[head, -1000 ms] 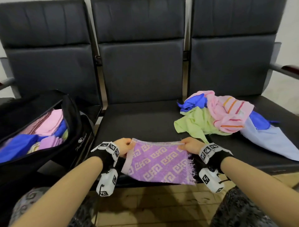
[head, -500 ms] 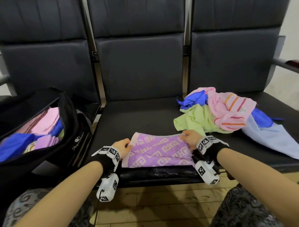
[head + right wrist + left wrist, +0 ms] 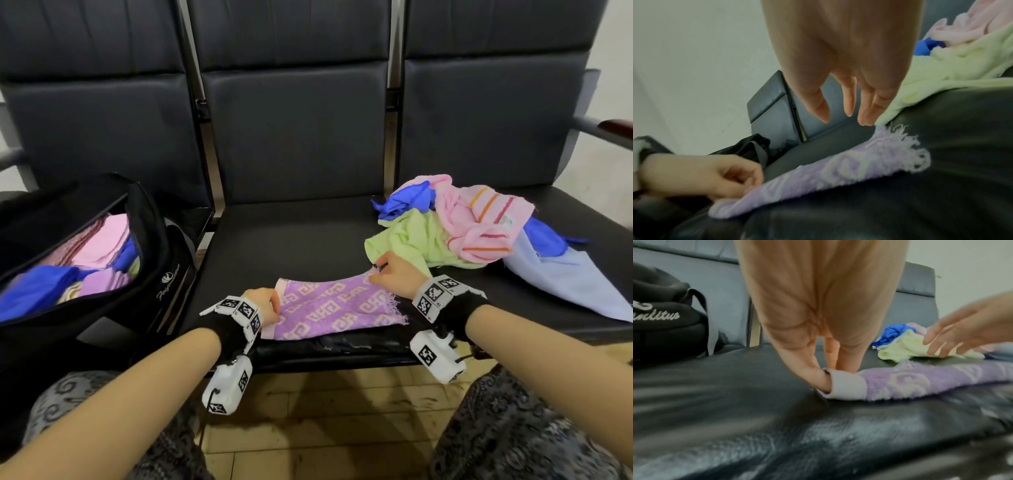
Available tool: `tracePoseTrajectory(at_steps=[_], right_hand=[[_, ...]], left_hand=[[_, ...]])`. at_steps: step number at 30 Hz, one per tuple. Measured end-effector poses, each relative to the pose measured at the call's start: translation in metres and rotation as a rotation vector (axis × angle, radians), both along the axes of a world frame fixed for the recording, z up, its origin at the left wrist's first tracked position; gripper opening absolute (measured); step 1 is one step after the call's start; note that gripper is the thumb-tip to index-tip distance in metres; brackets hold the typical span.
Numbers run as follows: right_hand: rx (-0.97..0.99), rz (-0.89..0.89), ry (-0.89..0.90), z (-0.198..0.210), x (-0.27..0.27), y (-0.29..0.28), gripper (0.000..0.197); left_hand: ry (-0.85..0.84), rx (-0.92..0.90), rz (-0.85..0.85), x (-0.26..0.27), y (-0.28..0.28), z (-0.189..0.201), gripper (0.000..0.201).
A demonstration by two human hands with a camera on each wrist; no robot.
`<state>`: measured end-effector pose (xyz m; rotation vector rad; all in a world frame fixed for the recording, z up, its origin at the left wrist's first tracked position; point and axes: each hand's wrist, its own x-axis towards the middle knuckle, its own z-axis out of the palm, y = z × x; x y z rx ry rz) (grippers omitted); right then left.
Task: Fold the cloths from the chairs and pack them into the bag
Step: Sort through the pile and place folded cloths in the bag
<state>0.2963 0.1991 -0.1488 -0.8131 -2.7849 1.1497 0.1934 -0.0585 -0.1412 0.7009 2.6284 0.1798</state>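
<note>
A purple patterned cloth (image 3: 335,308) lies folded along the front of the middle seat (image 3: 294,236). My left hand (image 3: 265,303) pinches its pale left edge between thumb and fingers (image 3: 824,381). My right hand (image 3: 390,274) hovers just over the cloth's frayed far right corner (image 3: 900,142), its fingers (image 3: 849,104) relaxed and holding nothing. An open black bag (image 3: 171,284) on the left seat holds folded pink, blue and purple cloths. A loose pile of cloths (image 3: 462,226) sits on the right seat.
In the pile, a green cloth (image 3: 411,240) lies nearest my right hand, with a pink striped one (image 3: 486,222), a blue one (image 3: 407,202) and a light blue one (image 3: 565,281). Dark backrests rise behind. An armrest (image 3: 613,130) juts out at far right. My knees are below the seat edge.
The purple cloth, held up in front of the seat edge a second ago, now lies on the seat. My right hand has let go of its corner; the left still pinches.
</note>
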Motion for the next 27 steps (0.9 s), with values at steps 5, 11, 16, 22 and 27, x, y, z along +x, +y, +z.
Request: tracePoseTrajectory(at_steps=[5, 11, 16, 22, 27], right_hand=[[0.161, 0.177, -0.072, 0.008, 0.031, -0.033, 0.01], [0.221, 0.308, -0.032, 0.005, 0.04, -0.058, 0.025], [0.255, 0.566, -0.145, -0.021, 0.028, -0.091, 0.04], [0.369, 0.412, -0.305, -0.047, 0.009, -0.084, 0.066], [0.417, 0.324, -0.385, -0.047, 0.013, -0.062, 0.075]], left_hand=[[0.193, -0.135, -0.126, 0.019, 0.006, -0.006, 0.033], [0.08, 0.127, -0.367, 0.034, 0.009, -0.027, 0.042], [0.044, -0.022, -0.28, 0.035, 0.013, -0.048, 0.054], [0.033, -0.127, -0.111, 0.037, 0.021, -0.054, 0.053], [-0.025, -0.111, -0.05, 0.036, 0.023, -0.049, 0.061]])
